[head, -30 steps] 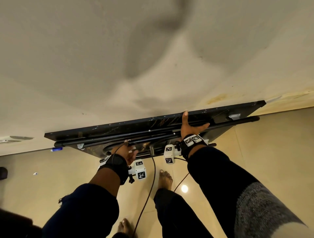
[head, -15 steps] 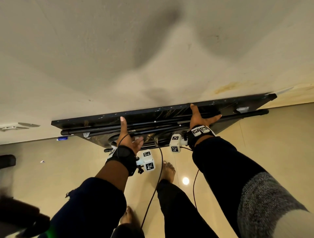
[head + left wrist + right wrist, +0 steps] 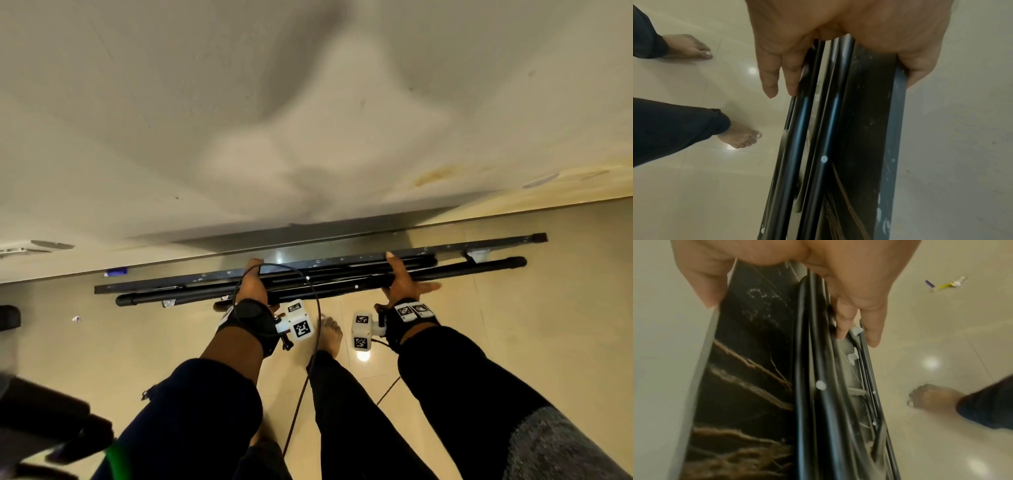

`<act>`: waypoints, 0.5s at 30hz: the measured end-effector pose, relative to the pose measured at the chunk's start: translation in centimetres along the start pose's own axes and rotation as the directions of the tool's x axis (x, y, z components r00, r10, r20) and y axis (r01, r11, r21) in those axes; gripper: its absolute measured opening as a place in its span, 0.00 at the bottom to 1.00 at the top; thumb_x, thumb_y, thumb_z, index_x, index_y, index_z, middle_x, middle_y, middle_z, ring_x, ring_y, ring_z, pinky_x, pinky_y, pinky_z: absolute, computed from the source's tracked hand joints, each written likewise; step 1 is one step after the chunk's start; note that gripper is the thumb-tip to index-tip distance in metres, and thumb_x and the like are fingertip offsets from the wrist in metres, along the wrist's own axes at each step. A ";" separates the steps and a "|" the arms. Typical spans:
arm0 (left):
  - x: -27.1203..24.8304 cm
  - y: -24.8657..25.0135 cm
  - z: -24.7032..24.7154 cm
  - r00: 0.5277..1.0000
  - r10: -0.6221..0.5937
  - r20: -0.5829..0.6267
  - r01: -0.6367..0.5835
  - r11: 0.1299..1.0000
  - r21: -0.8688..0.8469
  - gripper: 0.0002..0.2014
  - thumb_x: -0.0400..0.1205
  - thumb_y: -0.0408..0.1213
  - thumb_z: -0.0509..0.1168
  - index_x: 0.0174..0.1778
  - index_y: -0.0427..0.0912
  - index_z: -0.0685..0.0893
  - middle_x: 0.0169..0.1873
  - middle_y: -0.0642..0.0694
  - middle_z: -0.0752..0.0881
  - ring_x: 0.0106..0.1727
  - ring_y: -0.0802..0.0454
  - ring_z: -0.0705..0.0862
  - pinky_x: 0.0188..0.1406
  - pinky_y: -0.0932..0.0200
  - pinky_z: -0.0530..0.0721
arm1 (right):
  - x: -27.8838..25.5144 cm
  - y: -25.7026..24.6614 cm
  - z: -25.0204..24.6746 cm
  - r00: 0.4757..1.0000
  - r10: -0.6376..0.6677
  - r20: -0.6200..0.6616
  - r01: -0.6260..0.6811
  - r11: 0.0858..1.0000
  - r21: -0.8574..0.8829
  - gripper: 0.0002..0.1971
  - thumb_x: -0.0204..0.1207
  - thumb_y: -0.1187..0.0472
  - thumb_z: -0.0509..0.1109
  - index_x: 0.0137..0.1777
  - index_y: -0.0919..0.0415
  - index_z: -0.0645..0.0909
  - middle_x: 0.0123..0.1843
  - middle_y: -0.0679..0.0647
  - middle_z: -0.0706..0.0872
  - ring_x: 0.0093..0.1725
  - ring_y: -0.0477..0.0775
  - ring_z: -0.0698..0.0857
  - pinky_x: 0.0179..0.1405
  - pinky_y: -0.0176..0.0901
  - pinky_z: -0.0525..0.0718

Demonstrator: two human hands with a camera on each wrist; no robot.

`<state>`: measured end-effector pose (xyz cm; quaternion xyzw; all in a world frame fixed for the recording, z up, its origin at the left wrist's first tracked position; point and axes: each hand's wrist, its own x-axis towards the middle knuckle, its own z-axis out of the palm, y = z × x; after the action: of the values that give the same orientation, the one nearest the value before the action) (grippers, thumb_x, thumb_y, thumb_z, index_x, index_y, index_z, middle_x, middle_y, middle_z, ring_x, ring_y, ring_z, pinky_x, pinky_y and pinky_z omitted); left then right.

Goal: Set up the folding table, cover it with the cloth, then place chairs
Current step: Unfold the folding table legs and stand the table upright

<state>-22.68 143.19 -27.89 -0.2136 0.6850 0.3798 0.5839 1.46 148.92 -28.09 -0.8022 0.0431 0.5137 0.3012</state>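
The folding table (image 3: 318, 274) is folded flat and stands on its long edge, upright, just off the cream wall (image 3: 308, 102), over the glossy tiled floor (image 3: 513, 325). Whether its lower edge touches the tiles cannot be told. Its dark, marble-patterned top faces the wall; its black tubular legs (image 3: 445, 270) lie folded against the underside, facing you.

Your left hand (image 3: 252, 286) and right hand (image 3: 402, 284) each sit over the upper edge, spaced apart either side of the middle. Each grip is clamped on the slab: the thumb hooks over the wall-facing side and the fingers (image 3: 789, 78) press down against the leg tubes. On the right, the fingers (image 3: 846, 318) lie the same way, close to small white plastic clips on the frame.

The step in hand looks like carrying the table clear of the wall before opening its legs. To do it well, keep both hands level so the slab does not swing. Keep your fingertips out of the gaps between the tubes, where they could be pinched. Mind your bare feet (image 3: 330, 334) just behind the lower edge, and the cable (image 3: 313, 298) looping from your left wrist across the frame.

No brand or readable writing shows. The wrist straps carry only black-and-white square markers (image 3: 301, 327).
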 end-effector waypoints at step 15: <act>-0.9 -5.1 -2.4 0.993 -0.096 -0.072 0.080 0.977 -0.198 0.32 0.65 0.54 0.79 0.62 0.44 0.85 0.59 0.38 0.89 0.60 0.36 0.87 0.55 0.40 0.87 | -0.1 2.0 -3.1 0.995 0.088 -0.042 -0.088 0.996 0.018 0.55 0.47 0.51 0.86 0.76 0.52 0.64 0.59 0.65 0.87 0.48 0.68 0.91 0.34 0.59 0.91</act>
<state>-20.20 138.05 -28.34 -0.3151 0.6574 0.4101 0.5480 3.15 145.58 -27.97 -0.8078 0.0890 0.5088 0.2839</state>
